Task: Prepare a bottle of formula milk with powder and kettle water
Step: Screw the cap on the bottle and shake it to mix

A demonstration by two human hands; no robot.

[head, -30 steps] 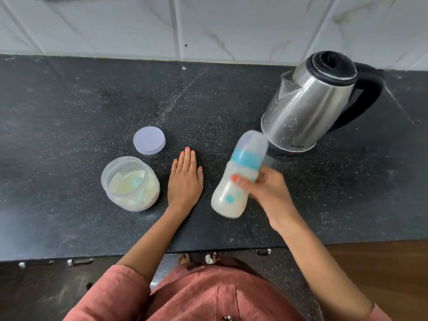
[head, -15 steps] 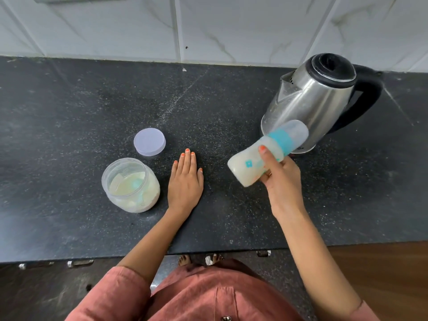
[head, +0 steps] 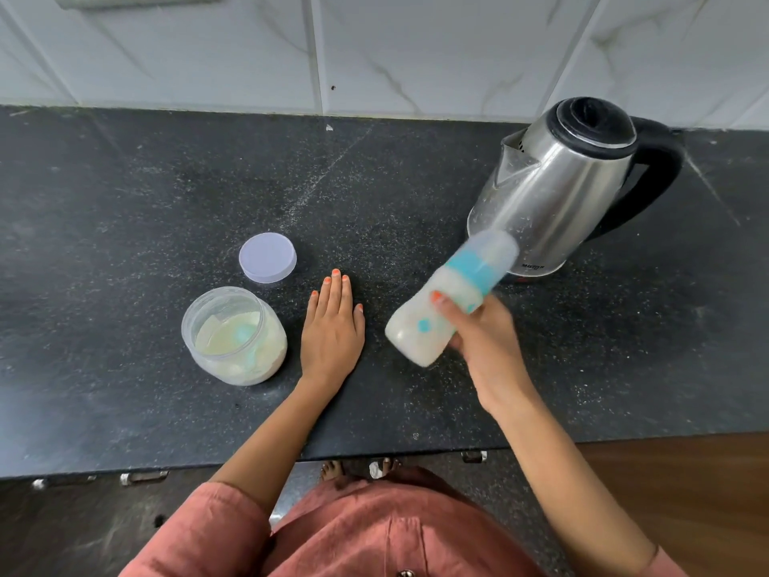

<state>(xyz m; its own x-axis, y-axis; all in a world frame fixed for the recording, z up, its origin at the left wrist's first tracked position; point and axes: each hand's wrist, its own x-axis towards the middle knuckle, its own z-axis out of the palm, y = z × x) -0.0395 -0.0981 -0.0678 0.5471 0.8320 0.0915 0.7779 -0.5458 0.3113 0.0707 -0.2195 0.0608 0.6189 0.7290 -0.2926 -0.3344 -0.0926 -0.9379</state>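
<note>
My right hand grips a capped baby bottle full of milky liquid, with a teal collar and a clear cap. The bottle is tilted, cap up and to the right, and blurred by motion above the black counter. My left hand rests flat on the counter with fingers straight, between the bottle and an open clear jar of formula powder with a teal scoop inside. The jar's pale lilac lid lies behind it. A steel kettle with a black lid and handle stands at the back right.
A tiled wall runs along the back of the counter. The counter's front edge is near my body, with drawer handles below it and a wooden floor at the lower right.
The bottle has swung in my right hand: near upright, then tilted far over toward the kettle, now lower and back toward the left. My left hand has stayed flat.
</note>
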